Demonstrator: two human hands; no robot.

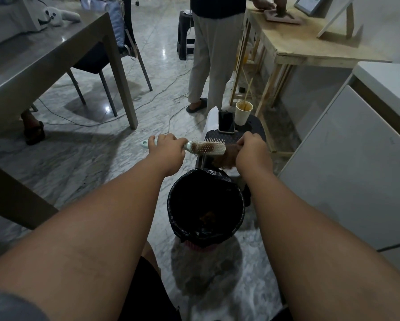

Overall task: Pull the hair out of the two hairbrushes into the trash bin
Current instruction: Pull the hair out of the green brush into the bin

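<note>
My left hand (pixel 167 150) grips the handle of a pale green hairbrush (pixel 208 148), held level above the floor just beyond the trash bin (pixel 239 205). Brown hair still clings to the bristles near the handle. My right hand (pixel 252 150) pinches a clump of brown hair (pixel 225 159) that hangs at the brush's far end. The bin is lined with a black bag and holds some brown hair at the bottom. A second brush is not visible.
A black stool (pixel 252 133) behind the brush carries a phone (pixel 226 121) and a paper cup (pixel 243 112). A person (pixel 213 54) stands beyond it. A grey table (pixel 44 63) is at left, a white cabinet (pixel 356 170) at right, and cables cross the floor.
</note>
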